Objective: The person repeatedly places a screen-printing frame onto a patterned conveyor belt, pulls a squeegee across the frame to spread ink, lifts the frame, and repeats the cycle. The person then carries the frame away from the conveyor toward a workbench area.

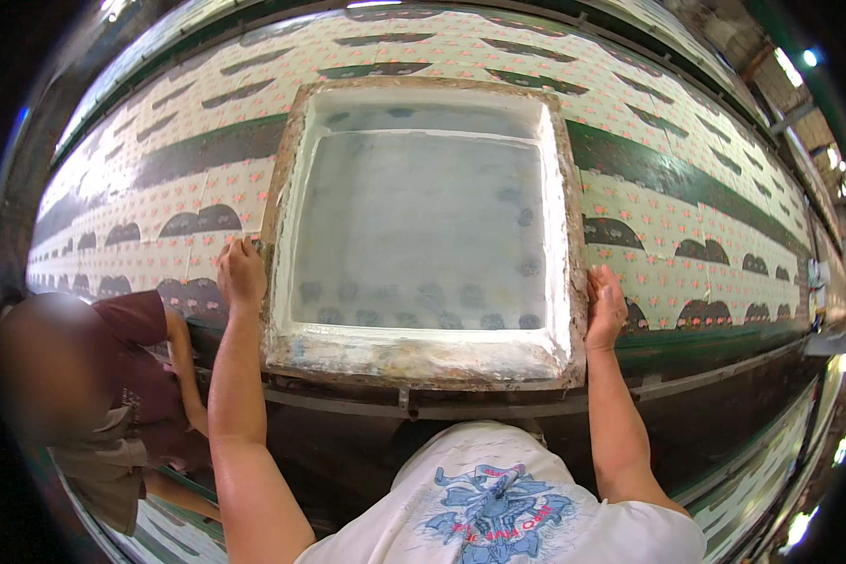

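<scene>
A large screen printing frame (423, 355) with worn wooden sides lies on the long printing table in front of me. Its mesh (414, 216) looks pale grey, with white paste along the inner borders and dark scalloped shapes showing faintly through. My left hand (242, 274) is closed at the frame's left side, fingers curled against the wood. On the opposite side my right hand (605, 308) grips the right edge, fingers bent and pointing away from me. The thumbs are partly hidden. Both arms reach forward from a white printed T-shirt (508, 498).
Patterned cloth (696, 221) with small pink flowers and dark scalloped shapes covers the table on both sides of the frame. A metal rail (404, 404) runs along the near edge. Close on my left stands another person (150, 367) in a maroon shirt. More long tables lie beyond and behind.
</scene>
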A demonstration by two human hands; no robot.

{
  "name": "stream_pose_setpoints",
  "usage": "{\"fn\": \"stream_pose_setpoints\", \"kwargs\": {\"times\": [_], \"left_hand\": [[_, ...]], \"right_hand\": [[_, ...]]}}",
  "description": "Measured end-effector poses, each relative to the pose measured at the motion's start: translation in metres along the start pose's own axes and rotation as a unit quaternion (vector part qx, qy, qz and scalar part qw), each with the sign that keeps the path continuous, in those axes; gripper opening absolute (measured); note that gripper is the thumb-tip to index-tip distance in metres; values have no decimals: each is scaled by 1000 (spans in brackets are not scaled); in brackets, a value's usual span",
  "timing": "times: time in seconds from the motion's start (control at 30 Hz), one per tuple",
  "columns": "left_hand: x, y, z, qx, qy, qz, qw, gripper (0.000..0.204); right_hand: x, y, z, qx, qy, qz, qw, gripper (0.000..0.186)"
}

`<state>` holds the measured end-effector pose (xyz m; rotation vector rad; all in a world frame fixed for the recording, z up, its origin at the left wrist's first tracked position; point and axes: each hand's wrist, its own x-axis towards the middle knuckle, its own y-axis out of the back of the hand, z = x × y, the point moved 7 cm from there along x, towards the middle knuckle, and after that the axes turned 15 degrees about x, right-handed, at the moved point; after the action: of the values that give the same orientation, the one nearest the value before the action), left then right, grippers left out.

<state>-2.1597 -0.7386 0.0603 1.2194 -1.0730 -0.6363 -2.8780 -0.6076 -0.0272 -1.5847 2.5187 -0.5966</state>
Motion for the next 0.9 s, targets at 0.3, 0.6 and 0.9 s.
{"fn": "stream_pose_setpoints", "kwargs": {"times": [0.3,0.6,0.9], "left_hand": [[12,-39,-16,-18,6,-28,999,45],[78,-175,-45,-276,41,-167,946,44],[112,-65,-62,-540,177,-60,821,74]], "right_hand": [[-2,-23,-11,86,-82,5,993,66],[31,-55,-45,159,-59,-17,985,60],[56,-142,-46,58,-94,-92,990,67]]}}
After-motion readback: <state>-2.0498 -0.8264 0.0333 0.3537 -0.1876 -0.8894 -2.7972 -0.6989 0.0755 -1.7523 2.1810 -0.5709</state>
